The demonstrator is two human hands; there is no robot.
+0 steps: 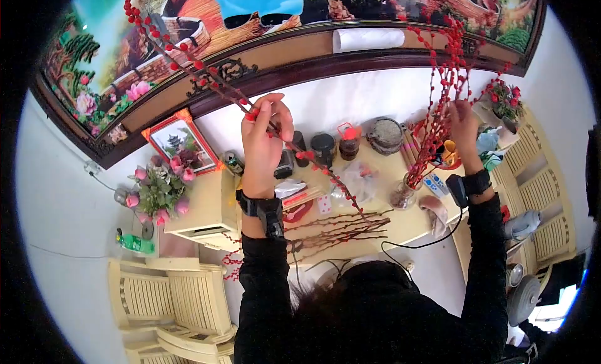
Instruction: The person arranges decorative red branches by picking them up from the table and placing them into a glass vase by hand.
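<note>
My left hand point(266, 132) is raised above the table, its fingers closed round a long branch with red berry-like buds point(322, 167). That branch slants from the upper left down towards the table. My right hand point(464, 129) is closed on the upright bunch of red-budded branches point(432, 138), its fingertips partly hidden. The bunch stands in a clear glass vase point(404, 195) on the table. More loose branches point(338, 231) lie along the table's near edge, their red tips point(233, 264) hanging over at the left.
Jars, a round dark pot point(385, 136), a red-lidded jar point(349, 142) and a plastic bag point(357, 182) stand behind. A cloth point(433, 214) lies right of the vase. Pink flowers point(161, 189) and a framed picture point(184, 142) are left. A black cable point(426, 242) runs from my right wrist.
</note>
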